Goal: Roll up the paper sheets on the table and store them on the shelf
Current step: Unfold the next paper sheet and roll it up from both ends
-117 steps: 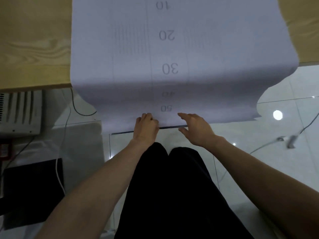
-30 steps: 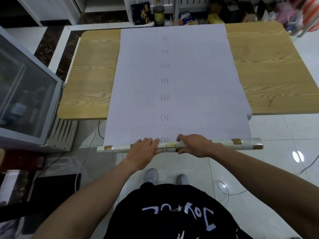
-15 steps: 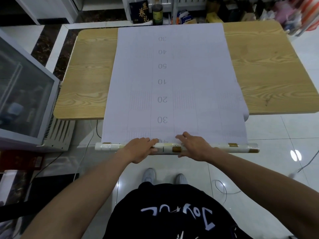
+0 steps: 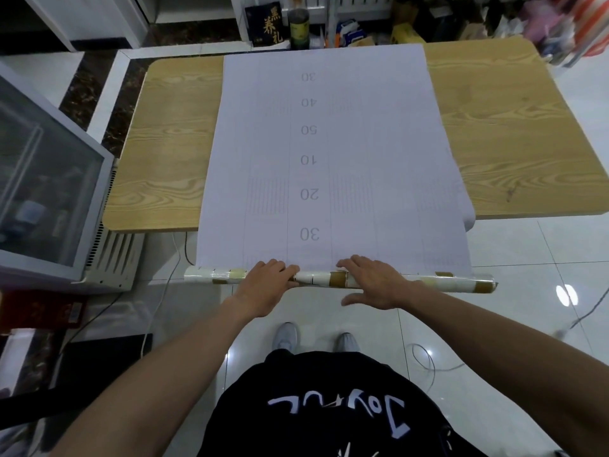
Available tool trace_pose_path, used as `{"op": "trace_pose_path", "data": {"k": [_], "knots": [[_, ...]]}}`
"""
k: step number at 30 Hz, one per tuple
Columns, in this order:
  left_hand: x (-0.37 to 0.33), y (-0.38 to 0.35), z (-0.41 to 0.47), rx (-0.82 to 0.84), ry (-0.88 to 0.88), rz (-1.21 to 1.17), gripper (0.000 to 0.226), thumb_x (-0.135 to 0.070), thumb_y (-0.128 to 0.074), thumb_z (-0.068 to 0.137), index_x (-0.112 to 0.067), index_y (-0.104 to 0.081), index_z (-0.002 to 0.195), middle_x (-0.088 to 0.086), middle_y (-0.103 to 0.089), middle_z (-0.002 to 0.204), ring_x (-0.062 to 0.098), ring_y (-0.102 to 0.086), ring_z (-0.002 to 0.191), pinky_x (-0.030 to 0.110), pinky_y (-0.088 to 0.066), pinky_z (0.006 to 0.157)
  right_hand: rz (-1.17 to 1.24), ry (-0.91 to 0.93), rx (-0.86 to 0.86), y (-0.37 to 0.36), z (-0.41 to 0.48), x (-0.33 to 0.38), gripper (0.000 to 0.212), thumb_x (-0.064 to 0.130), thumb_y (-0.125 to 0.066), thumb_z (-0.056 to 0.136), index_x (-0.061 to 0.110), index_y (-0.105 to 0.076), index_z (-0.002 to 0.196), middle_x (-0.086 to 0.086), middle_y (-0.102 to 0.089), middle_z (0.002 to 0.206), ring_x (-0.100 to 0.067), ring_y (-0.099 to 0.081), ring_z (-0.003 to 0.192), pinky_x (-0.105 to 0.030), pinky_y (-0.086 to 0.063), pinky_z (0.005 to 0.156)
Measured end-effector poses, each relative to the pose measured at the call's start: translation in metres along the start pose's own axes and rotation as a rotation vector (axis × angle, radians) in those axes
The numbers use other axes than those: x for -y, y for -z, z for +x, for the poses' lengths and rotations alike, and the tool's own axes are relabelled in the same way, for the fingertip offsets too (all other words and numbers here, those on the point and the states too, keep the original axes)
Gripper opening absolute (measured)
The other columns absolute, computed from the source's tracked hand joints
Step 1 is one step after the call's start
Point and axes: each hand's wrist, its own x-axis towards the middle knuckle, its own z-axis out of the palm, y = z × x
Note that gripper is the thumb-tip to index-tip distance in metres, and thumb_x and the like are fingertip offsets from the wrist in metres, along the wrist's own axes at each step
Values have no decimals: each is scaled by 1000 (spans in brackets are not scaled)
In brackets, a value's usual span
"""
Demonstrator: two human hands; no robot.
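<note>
A long white paper sheet (image 4: 329, 153) printed with numbers lies across the wooden table (image 4: 514, 153) and hangs over its near edge. Its near end is wound into a roll (image 4: 316, 279) with a white and gold pattern, held in the air in front of the table. My left hand (image 4: 263, 285) grips the roll left of its middle. My right hand (image 4: 372, 280) lies over the roll right of the middle, fingers spread on top. A second sheet edge (image 4: 468, 216) peeks out under the right side.
A glass-front cabinet (image 4: 43, 192) stands at the left beside the table. Shelves with boxes and a bottle (image 4: 298, 26) line the wall behind the table. Cables (image 4: 425, 361) lie on the tiled floor by my feet.
I have stood up from the low position at the sheet's end. The loose end has become a roll, and over the last second it has crept towards the table, covering the printed 40.
</note>
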Motion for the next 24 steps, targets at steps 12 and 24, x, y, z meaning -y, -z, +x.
{"op": "trace_pose_path", "data": {"k": [12, 24], "knots": [[-5, 7, 3, -48, 97, -77, 22, -34, -51, 96, -16, -53, 108, 3, -57, 99, 24, -52, 91, 31, -35, 72, 32, -29, -8, 7, 12, -5, 38, 49, -39, 98, 20, -40, 122, -5, -64, 97, -21, -52, 75, -34, -38, 77], [-5, 11, 5, -102, 127, -157, 41, -38, -61, 89, -18, -53, 123, 3, -57, 112, 23, -52, 102, 35, -42, 80, 79, -48, -45, 13, 16, -9, 29, 40, -47, 97, 20, -51, 118, -3, -65, 109, -26, -60, 95, -35, -41, 82]]}}
